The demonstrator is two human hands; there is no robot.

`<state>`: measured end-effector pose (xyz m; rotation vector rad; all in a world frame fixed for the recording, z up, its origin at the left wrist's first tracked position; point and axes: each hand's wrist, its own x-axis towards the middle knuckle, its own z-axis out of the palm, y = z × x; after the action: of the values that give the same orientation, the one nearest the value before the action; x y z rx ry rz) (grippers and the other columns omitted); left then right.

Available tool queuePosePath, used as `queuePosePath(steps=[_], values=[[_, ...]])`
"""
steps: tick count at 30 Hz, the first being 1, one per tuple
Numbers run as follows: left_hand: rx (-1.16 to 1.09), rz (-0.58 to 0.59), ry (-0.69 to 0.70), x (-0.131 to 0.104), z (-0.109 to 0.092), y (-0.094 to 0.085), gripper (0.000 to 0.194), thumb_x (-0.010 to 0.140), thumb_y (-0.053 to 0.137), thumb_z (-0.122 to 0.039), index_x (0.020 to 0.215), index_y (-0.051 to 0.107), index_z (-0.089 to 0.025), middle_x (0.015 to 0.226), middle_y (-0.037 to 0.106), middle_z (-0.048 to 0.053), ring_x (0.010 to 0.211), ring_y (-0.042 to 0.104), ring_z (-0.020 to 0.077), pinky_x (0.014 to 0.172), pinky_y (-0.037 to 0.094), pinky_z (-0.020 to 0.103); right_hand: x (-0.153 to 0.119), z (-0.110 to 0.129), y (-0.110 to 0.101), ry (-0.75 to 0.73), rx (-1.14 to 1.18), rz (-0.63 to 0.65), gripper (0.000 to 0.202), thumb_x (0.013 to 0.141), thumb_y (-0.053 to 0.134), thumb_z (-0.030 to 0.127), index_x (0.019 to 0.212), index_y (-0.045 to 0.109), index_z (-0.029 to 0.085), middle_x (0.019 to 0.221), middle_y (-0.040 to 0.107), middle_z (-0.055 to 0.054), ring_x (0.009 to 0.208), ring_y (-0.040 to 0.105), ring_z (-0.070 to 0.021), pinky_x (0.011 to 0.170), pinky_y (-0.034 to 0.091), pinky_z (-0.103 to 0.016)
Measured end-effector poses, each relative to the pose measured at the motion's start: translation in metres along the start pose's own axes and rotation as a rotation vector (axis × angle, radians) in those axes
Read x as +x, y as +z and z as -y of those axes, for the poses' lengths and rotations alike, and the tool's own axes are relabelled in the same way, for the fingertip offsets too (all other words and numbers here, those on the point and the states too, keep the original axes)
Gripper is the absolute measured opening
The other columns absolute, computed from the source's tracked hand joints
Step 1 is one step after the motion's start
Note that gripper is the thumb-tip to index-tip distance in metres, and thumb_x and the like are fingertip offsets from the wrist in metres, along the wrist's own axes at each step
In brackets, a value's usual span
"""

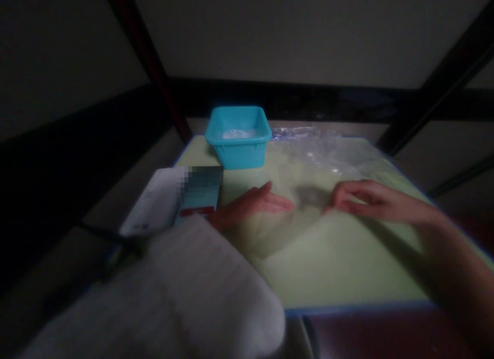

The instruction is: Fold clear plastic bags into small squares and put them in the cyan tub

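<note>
My left hand [266, 200] reaches in over the table with its fingers stretched out flat, pointing right, and its thumb raised. Opposite it, my right hand [360, 198] has its thumb and fingertips pinched together at the edge of what looks like a clear plastic bag [283, 235]. This thin, see-through film spreads between the two hands, low over the table, and its outline is faint and blurred. My left fingers lie against or over the film; which of the two I cannot tell.
A turquoise plastic basket [241, 154] with something whitish inside stands at the back. Crumpled clear plastic bags [332, 152] lie to its right. A blue-green box or booklet [200, 191] and white paper [156, 199] lie left on the yellow-green table [339, 276]. A pale sleeve or cloth [185, 297] fills the lower left.
</note>
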<state>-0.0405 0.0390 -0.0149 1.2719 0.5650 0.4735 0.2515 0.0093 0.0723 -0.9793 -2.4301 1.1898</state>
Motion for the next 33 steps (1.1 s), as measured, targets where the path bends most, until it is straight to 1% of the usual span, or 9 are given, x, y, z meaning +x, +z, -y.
queuePosePath(steps=[6,11,16,19,23,27,29,31,33], values=[[-0.074,-0.03,-0.014,0.003,0.005,-0.003,0.073,0.084,0.033,-0.071,0.105,0.068,-0.011,0.115,0.066,0.014,0.114,0.056,0.0296,0.102,0.035,0.04,0.014,-0.012,0.001,-0.047,0.27,-0.201,0.023,0.086,0.058,0.04,0.079,0.053,0.02,0.087,0.071,-0.006,0.086,0.065,-0.0194,0.073,0.049,-0.031],[-0.087,-0.012,-0.049,0.001,0.001,-0.003,0.084,0.076,0.033,-0.08,0.106,0.068,-0.01,0.119,0.064,0.015,0.117,0.053,0.0317,0.103,0.033,0.04,0.03,-0.023,0.006,-0.013,0.538,-0.273,0.026,0.083,0.062,0.044,0.083,0.048,0.023,0.092,0.073,-0.005,0.083,0.069,-0.0215,0.08,0.05,-0.039],[-0.13,0.002,-0.045,0.0,-0.008,0.004,0.09,0.069,0.032,-0.086,0.094,0.069,-0.008,0.107,0.068,0.019,0.12,0.05,0.0339,0.104,0.031,0.042,0.044,-0.032,0.01,0.035,0.664,-0.357,0.032,0.076,0.068,0.046,0.085,0.045,0.025,0.089,0.072,-0.003,0.078,0.07,-0.0208,0.077,0.053,-0.038],[-0.192,-0.009,-0.054,0.0,-0.01,0.007,0.088,0.07,0.033,-0.085,0.096,0.068,-0.008,0.107,0.068,0.019,0.123,0.048,0.034,0.104,0.03,0.043,0.051,-0.038,0.011,0.046,0.688,-0.382,0.033,0.075,0.068,0.047,0.081,0.044,0.025,0.086,0.071,-0.002,0.078,0.069,-0.0219,0.074,0.053,-0.038],[-0.256,-0.049,-0.065,0.001,-0.013,0.005,0.084,0.075,0.033,-0.08,0.102,0.065,-0.007,0.114,0.065,0.021,0.123,0.048,0.0353,0.105,0.029,0.046,0.057,-0.042,0.012,0.05,0.705,-0.459,0.029,0.074,0.068,0.043,0.081,0.045,0.025,0.084,0.071,-0.002,0.075,0.069,-0.0219,0.071,0.053,-0.037],[-0.213,-0.023,-0.059,0.004,-0.01,-0.002,0.077,0.076,0.041,-0.074,0.108,0.063,-0.008,0.12,0.061,0.02,0.122,0.049,0.0357,0.104,0.031,0.048,0.06,-0.046,0.013,0.046,0.739,-0.545,0.028,0.072,0.07,0.038,0.08,0.047,0.025,0.08,0.071,-0.001,0.072,0.069,-0.0208,0.067,0.054,-0.035],[-0.088,-0.024,0.016,0.004,-0.005,-0.006,0.066,0.08,0.045,-0.067,0.112,0.062,-0.011,0.123,0.06,0.018,0.12,0.052,0.034,0.101,0.035,0.048,0.061,-0.049,0.013,0.032,0.763,-0.568,0.026,0.073,0.071,0.036,0.079,0.048,0.025,0.079,0.071,0.0,0.071,0.069,-0.0197,0.066,0.054,-0.034],[0.095,-0.059,0.146,0.002,0.0,-0.011,0.05,0.083,0.05,-0.055,0.113,0.063,-0.017,0.126,0.059,0.014,0.12,0.052,0.0302,0.1,0.038,0.045,0.063,-0.052,0.014,0.024,0.784,-0.58,0.025,0.073,0.071,0.035,0.079,0.049,0.025,0.079,0.071,0.0,0.069,0.069,-0.0185,0.064,0.054,-0.032],[0.192,-0.115,0.232,-0.001,0.004,-0.015,0.034,0.078,0.064,-0.04,0.107,0.067,-0.023,0.13,0.057,0.007,0.128,0.045,0.026,0.105,0.034,0.038,0.065,-0.054,0.015,0.027,0.801,-0.595,0.025,0.072,0.072,0.034,0.078,0.049,0.024,0.077,0.071,0.001,0.068,0.069,-0.0177,0.062,0.054,-0.03]])
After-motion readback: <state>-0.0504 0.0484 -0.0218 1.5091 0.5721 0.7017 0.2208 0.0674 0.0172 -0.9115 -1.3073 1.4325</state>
